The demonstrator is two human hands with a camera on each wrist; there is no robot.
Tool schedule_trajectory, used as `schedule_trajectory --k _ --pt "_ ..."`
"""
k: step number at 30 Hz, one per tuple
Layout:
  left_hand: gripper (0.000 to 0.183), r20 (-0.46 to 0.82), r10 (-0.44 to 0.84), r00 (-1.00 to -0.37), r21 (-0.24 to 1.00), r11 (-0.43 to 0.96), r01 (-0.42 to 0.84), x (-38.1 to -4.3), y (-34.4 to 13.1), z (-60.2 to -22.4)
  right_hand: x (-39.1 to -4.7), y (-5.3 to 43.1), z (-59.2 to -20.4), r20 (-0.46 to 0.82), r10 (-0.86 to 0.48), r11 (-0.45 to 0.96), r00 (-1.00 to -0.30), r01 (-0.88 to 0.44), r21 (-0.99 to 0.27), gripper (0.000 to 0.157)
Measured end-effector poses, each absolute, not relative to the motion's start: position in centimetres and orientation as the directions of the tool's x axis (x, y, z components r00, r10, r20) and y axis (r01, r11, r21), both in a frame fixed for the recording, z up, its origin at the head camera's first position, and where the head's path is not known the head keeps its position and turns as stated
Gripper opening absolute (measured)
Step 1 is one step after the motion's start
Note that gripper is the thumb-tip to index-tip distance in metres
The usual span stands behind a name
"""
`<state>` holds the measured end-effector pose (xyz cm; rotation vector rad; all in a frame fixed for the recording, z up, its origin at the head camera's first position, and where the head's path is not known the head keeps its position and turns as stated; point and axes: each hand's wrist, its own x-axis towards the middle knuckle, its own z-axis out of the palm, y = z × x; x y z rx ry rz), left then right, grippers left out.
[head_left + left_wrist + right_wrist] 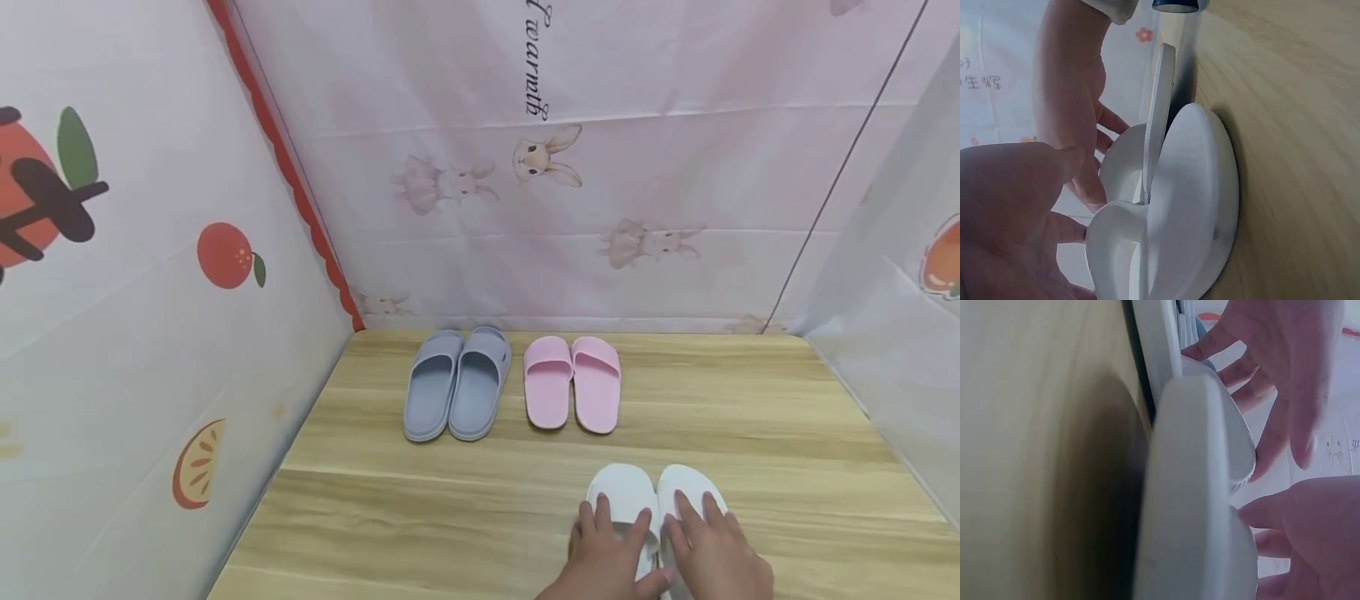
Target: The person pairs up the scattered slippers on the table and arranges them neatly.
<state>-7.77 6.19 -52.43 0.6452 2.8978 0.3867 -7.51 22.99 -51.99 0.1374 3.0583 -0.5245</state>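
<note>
A pair of white slippers stands side by side on the wooden surface, toes pointing away from me. On the strap of the left white slipper rests my left hand, its fingers spread. My right hand touches the strap of the right white slipper in the same way, fingertips toward the toe. Both wrist views show the fingers against the outside of the straps, with the soles near the wood. The hands cover much of the slippers' rear halves in the head view.
Grey slippers stand at the back left of the wooden surface, with pink slippers right of them. Behind is a pink cloth wall with rabbit prints. Fruit-print walls close off the sides.
</note>
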Motion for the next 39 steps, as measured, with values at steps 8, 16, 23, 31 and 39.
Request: schedule_trajectory --k 8,16,23,31,39 --pt "0.073 -0.095 0.429 -0.898 0.247 0.884 0.396 -8.3 8.5 -52.4 -7.9 25.2 -52.1 0.005 0.061 0.944 -0.998 0.056 -0.326 0.053" --pt "0.074 -0.058 0.432 -0.900 0.151 0.895 0.420 -8.8 11.1 -52.7 -8.7 27.4 -52.2 0.073 0.053 0.944 -0.996 0.026 -0.329 0.050" --pt "0.072 -0.068 0.421 -0.904 0.135 0.902 0.410 -9.7 12.7 -52.4 -9.6 28.9 -52.1 0.079 0.054 0.944 -0.995 0.025 -0.330 0.050" --pt "0.067 0.081 0.421 -0.904 0.039 0.905 0.424 -10.9 14.4 -52.9 -11.0 30.5 -52.0 0.118 0.039 0.947 -0.992 -0.001 -0.320 0.047" --pt "0.063 0.090 0.398 -0.913 0.079 0.911 0.405 -12.7 15.6 -53.2 -12.9 31.4 -51.8 0.133 0.019 0.951 -0.991 -0.023 -0.308 0.044"
